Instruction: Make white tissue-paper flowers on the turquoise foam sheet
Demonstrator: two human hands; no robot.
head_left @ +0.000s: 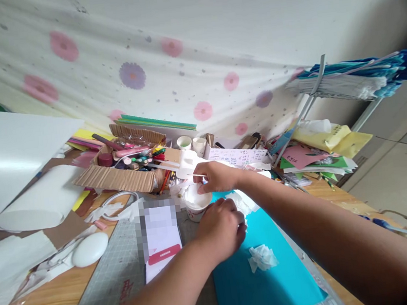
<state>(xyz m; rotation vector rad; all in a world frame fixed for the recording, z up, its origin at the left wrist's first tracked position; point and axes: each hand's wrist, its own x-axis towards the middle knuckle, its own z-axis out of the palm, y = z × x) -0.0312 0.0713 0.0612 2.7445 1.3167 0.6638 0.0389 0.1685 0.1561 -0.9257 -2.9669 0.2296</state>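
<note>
My right hand (218,176) is closed over a paper cup (197,214), its fingers pinched on a thin white stick. White material shows in the cup's mouth. Just below and to the right, my left hand (222,228) has its fingers curled together near the cup; a bit of white shows at its fingertips, too small to name. Under the hands lies a blue sheet (274,289) on a grey cutting mat (103,276). A crumpled white paper piece (262,258) rests on the sheet, and more white paper (244,201) lies beyond my left hand.
A phone (161,235) lies left of the cup. Behind stand a cardboard box (118,179) of pens and two paper cups (191,145). A white roll (40,200) and a white oval object (90,249) are at the left. Coloured papers (310,155) and a rack (306,106) stand at the right.
</note>
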